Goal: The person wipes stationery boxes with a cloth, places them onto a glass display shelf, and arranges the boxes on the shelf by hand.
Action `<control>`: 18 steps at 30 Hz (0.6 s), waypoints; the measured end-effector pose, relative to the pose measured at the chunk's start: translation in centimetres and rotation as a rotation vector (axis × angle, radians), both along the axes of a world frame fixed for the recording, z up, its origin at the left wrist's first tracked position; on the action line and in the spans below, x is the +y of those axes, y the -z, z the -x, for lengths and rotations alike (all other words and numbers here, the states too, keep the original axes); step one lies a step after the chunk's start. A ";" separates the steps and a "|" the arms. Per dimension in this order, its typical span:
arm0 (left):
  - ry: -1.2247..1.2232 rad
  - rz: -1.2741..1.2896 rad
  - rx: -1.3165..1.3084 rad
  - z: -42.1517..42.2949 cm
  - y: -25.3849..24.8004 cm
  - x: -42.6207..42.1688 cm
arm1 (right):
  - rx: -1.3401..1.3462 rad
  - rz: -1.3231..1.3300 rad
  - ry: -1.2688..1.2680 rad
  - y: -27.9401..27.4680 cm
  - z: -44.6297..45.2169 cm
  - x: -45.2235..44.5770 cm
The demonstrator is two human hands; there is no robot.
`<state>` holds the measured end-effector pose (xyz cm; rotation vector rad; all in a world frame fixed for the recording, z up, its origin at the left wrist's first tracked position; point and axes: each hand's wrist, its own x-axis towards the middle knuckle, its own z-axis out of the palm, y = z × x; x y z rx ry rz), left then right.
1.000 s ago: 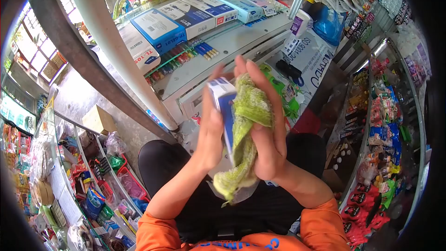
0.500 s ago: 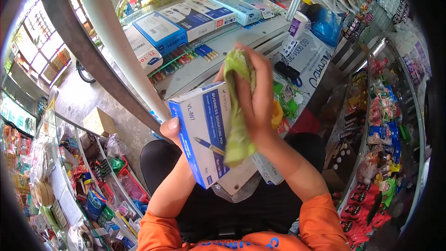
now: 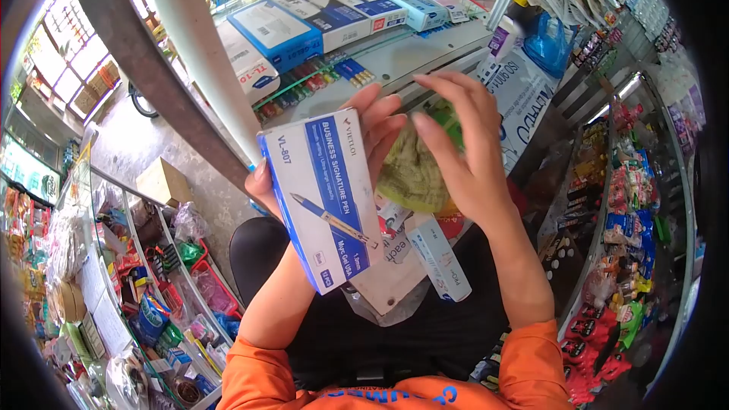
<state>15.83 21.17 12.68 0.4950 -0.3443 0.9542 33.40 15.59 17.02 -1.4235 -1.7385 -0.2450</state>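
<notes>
1. Pen box [image 3: 326, 201], white and blue and marked VL-807, is held up at a tilt, printed face toward the head camera
2. Left hand [image 3: 382, 123] has hold of the pen box from behind, thumb at its left edge, the other fingers showing past its right edge
3. Right hand [image 3: 472, 156], right of the pen box and apart from it, is open, fingers parted; whether it touches the cloth I cannot tell
4. Green cloth [image 3: 410, 175] is bunched just right of the pen box, partly behind the right hand
5. Small carton [image 3: 439, 260] lies near the pen box's lower right
6. Blue box [image 3: 275, 34] sits beyond the pen box
</notes>
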 end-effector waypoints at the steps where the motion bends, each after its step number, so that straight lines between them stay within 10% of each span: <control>1: 0.015 0.003 0.013 0.1 0.0 0.1 | 0.003 0.005 -0.012 -0.1 0.2 -0.7; 18: 0.397 0.037 -0.077 -1.0 2.2 -1.1 | -0.289 0.247 -0.080 0.4 5.6 -7.6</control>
